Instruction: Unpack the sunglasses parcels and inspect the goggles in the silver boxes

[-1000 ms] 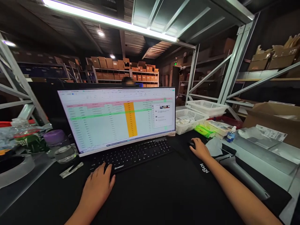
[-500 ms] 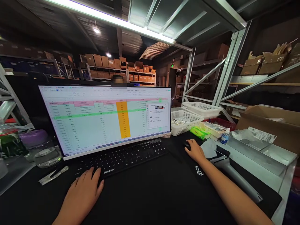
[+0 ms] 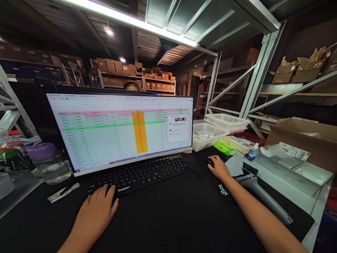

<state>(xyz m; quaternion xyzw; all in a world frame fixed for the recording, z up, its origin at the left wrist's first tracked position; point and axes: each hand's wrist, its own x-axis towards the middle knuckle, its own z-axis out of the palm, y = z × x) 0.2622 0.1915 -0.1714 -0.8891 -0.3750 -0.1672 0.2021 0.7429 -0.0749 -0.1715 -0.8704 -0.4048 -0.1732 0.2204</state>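
My left hand (image 3: 98, 210) lies flat at the near left corner of a black keyboard (image 3: 139, 173), fingers stretched onto its lowest keys. My right hand (image 3: 219, 168) curls over a black mouse (image 3: 210, 162) on the black desk mat (image 3: 184, 211) to the right of the keyboard. Behind the keyboard stands a wide monitor (image 3: 123, 128) with a spreadsheet that has an orange column, a green row and a small pop-up window at its right.
White mesh baskets (image 3: 210, 135), green packets (image 3: 223, 147), a small bottle (image 3: 252, 153) and an open cardboard box (image 3: 302, 138) lie right. A grey hand scanner (image 3: 263, 196) lies by my right forearm. Jars (image 3: 48, 163) stand left. A metal rack (image 3: 252, 80) frames the desk.
The view has shifted a little left and down and back again; both hands stay where they were, left on the keyboard corner and right on the mouse.
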